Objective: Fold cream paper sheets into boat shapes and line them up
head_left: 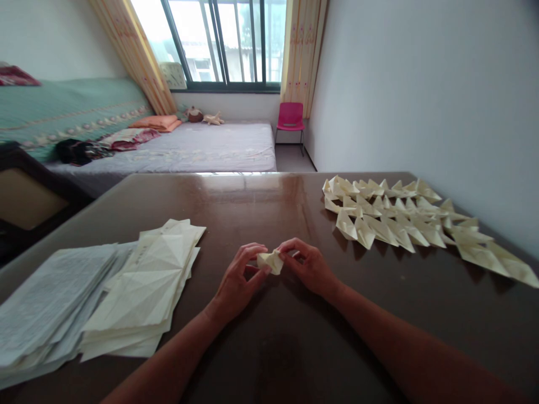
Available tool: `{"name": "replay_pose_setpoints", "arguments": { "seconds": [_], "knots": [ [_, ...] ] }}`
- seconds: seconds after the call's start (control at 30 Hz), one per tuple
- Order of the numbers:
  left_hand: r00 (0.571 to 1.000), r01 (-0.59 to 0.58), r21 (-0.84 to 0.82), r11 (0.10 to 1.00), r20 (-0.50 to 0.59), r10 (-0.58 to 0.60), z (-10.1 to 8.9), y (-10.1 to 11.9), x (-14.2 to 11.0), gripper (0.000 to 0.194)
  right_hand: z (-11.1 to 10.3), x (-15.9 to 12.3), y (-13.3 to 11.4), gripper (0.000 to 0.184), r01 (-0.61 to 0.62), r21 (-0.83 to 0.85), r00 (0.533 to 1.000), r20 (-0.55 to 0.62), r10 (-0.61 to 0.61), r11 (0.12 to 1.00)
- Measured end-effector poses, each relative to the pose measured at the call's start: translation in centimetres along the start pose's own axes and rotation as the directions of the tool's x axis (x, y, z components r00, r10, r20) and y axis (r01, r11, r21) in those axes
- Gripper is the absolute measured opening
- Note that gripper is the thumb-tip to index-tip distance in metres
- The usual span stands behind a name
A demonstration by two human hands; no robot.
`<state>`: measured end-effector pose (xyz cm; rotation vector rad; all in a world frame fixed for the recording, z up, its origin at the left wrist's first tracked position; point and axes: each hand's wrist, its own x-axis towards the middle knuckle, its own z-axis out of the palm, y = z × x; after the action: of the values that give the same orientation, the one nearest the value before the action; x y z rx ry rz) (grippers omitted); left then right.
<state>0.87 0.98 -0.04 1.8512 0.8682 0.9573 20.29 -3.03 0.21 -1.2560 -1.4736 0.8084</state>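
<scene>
Nearest my head camera, the left forearm [168,353] and the right forearm [400,339] reach in from the bottom edge over a glossy dark-brown table [227,210]; beyond it, from the left, I see a dark-framed panel [25,191], a bed [219,146] with a pale spread, a window [242,47] with a curtain [304,50] at its right side, a pink chair [290,116] and a plain wall [412,84]; the left hand [240,275] angles inward, its thumb and fingers pinching the left end of a small folded cream paper piece [272,261]; the right hand [309,266] meets it from the other side, thumb and forefinger gripping the right end; the piece sits between the two hands near the middle of my view, its ends partly hidden by the fingertips; around them, at far left, lies a pile of printed sheets [59,297], then, just beside and partly over it, a stack of creased cream sheets [147,280], a fold pattern showing on top; at right, well apart from the right hand, pointed folded pieces [387,219] stand in close rows, several overlapping, the nearest ones trailing toward the table's right edge.
</scene>
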Motion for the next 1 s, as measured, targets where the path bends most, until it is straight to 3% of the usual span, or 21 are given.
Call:
{"name": "replay_pose_setpoints", "arguments": {
  "seconds": [0.13,0.3,0.5,0.6,0.8,1.0],
  "knots": [
    [0.997,-0.021,0.028,0.999,0.076,0.019,-0.4,-0.6,0.0,0.016,-0.4,0.1,-0.1,0.015,0.056,-0.113,0.998,0.039,-0.052,0.992],
    [0.989,-0.076,0.141,0.987,0.139,0.056,-0.7,-0.4,0.1,0.017,-0.7,0.2,-0.7,0.012,0.177,-0.231,0.977,0.154,-0.144,0.957],
    [0.993,-0.009,0.147,0.989,0.12,-0.009,-0.3,-0.1,0.0,0.016,-0.3,0.0,-0.5,0.015,0.088,-0.2,0.996,0.003,-0.089,0.976],
    [0.993,-0.007,0.188,0.982,0.114,-0.014,-0.4,-0.2,-0.1,0.015,-0.3,0.0,-0.2,0.018,0.007,-0.127,0.997,-0.08,-0.018,0.992],
    [0.995,-0.1,0.261,0.96,0.02,0.098,-1.0,-0.4,0.0,0.012,-0.7,0.6,0.1,0.022,-0.104,0.135,0.972,-0.198,0.129,0.985],
    [0.998,-0.059,0.219,0.974,-0.016,0.064,-0.7,-0.3,0.0,0.01,-0.8,0.9,0.3,0.025,-0.11,0.297,0.966,-0.193,0.172,0.949]
  ]
}}
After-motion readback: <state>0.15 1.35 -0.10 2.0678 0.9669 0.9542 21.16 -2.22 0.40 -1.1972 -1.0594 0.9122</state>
